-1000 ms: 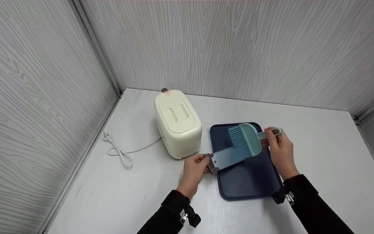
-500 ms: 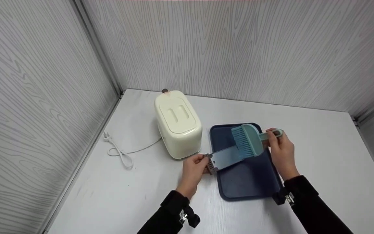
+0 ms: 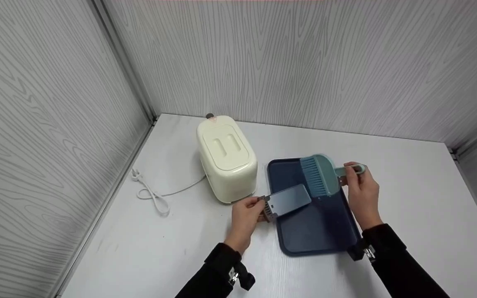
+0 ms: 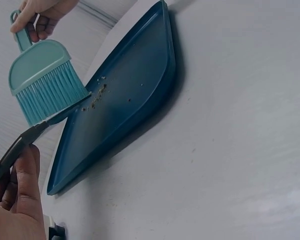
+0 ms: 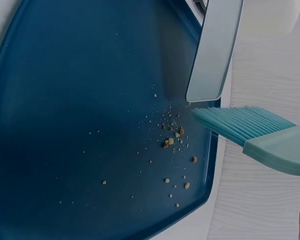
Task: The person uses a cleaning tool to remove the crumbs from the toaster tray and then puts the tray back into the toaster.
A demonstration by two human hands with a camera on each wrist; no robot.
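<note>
My left hand [image 3: 244,219] pinches the grey slotted end of a flat metal crumb tray [image 3: 290,201], which is held tilted over a dark blue serving tray [image 3: 317,236]. In my right hand [image 3: 362,194] is the handle of a teal hand brush [image 3: 325,176]. Its bristles [image 5: 245,122] hang just beyond the crumb tray's free end in the head view. Brown and pale crumbs [image 5: 170,141] lie scattered on the blue tray below, as the right wrist view shows. The metal surface looks bare of large crumbs.
Left of the blue tray stands a cream toaster [image 3: 228,157] with a lid on top. Its cord leads to a white plug [image 3: 136,174] and a looped strap at the table's left. Grey wood-grain panels [image 3: 263,62] wall the table at the back and sides.
The brush has slid right along the crumb tray and off its free end, uncovering the metal surface. My left hand and the crumb tray have stayed almost still.
</note>
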